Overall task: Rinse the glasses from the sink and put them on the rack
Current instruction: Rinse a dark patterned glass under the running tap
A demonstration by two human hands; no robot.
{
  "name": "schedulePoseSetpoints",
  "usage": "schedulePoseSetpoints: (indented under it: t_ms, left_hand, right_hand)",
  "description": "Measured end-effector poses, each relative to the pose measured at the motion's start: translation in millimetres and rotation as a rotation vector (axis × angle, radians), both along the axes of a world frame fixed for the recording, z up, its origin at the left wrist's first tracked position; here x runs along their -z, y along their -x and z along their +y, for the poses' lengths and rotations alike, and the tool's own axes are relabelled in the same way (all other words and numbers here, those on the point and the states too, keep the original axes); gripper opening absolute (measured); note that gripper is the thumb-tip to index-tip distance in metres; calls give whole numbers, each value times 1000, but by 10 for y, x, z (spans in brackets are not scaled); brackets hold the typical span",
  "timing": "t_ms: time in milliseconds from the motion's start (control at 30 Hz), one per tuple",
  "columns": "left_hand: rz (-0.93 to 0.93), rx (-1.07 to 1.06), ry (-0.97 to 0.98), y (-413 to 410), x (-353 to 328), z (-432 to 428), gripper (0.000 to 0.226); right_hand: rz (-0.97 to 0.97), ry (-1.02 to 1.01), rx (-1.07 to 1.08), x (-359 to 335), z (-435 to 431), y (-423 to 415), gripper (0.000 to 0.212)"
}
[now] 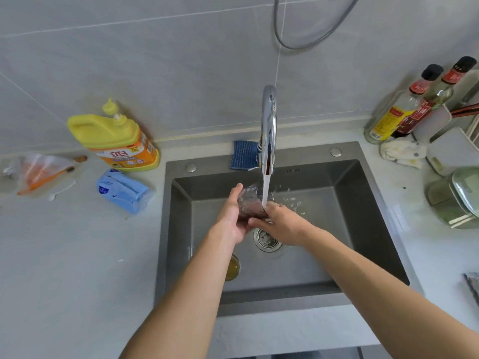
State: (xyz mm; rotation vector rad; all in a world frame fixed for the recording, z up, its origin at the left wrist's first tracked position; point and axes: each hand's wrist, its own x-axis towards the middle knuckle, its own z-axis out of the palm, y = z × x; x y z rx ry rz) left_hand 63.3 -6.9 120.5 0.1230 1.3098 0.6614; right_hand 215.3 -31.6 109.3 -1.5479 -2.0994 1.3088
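The clear, textured glass tumbler (252, 203) lies on its side over the middle of the grey steel sink (324, 255), right under the white stream of water (265, 190) falling from the curved chrome tap (269, 130). The left hand (233, 216) cradles it from the left, thumb stretched along its side and palm wrapped beneath. The right hand (281, 224) grips its near end, thumb against the glass. The water and splashes hide how its fingers lie. Both hands hold the tumbler above the round metal drain strainer (267, 238).

This looks like the rinsing step, in progress on one glass. A second, amber-tinted glass (232, 267) stands on the sink floor at the left, partly hidden behind the left forearm, so at least one more seems to be waiting.

The next move probably calls for tipping the tumbler to empty it, then carrying it right across the pale grey counter (77, 255). What appears to be the white dish rack (473, 130) sits there at the frame's edge, mostly cut off, well apart from the sink. Wet glass may slip, so a firm one-handed grip matters.
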Motion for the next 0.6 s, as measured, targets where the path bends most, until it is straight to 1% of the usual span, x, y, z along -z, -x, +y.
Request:
schedulePoseSetpoints:
  t_ms: [33, 100, 133, 167, 200, 233, 267, 300, 333, 400, 433, 467, 500, 567, 600]
  left_hand:
    - [-18, -1, -18, -6, 18, -23, 64]
    - [-50, -7, -51, -22, 39, -75, 61]
    - [-75, -11, -69, -27, 41, -96, 59]
    - [-89, -9, -97, -34, 47, -110, 57]
    - [-82, -1, -135, -37, 69, -125, 58]
    - [-68, 17, -171, -40, 91, -138, 60]
    - [-48, 37, -190, -38, 104, -147, 61]
    - [-28, 49, -177, -29, 106, -153, 61]
    - [-12, 50, -140, -19, 99, -148, 62]
    - [9, 29, -67, 24, 96, -131, 63]
    - [9, 22, -59, 42, 105, -126, 64]
    - [4, 17, -67, 53, 120, -123, 66]
    - [0, 12, -78, 51, 139, -121, 65]
    - [-43, -4, -105, -13, 134, -147, 57]
    - [-70, 3, -121, -67, 131, -162, 53]
  right_hand:
    - [70, 41, 17, 1, -14, 32, 31]
    - [328, 185, 102, -45, -45, 117, 45]
    - [460, 245, 184, -63, -62, 147, 46]
    - [575, 302, 299, -69, -73, 166, 39]
    - [665, 367, 411, -63, -79, 171, 28]
    - [707, 429, 473, -52, -86, 171, 20]
    - [695, 455, 471, -48, -94, 161, 23]
    - [614, 440, 417, -9, -100, 120, 30]
    - [459, 370, 314, 7, -107, 64, 36]
    - [97, 117, 63, 88, -102, -42, 40]
    - [-48, 8, -2, 137, -93, -68, 39]
    - [-119, -65, -12, 142, -87, -75, 37]
    - [-95, -99, 47, 141, -78, -41, 35]
    - [129, -53, 279, 59, -88, 73, 27]
    - [254, 9, 399, 27, -96, 134, 24]
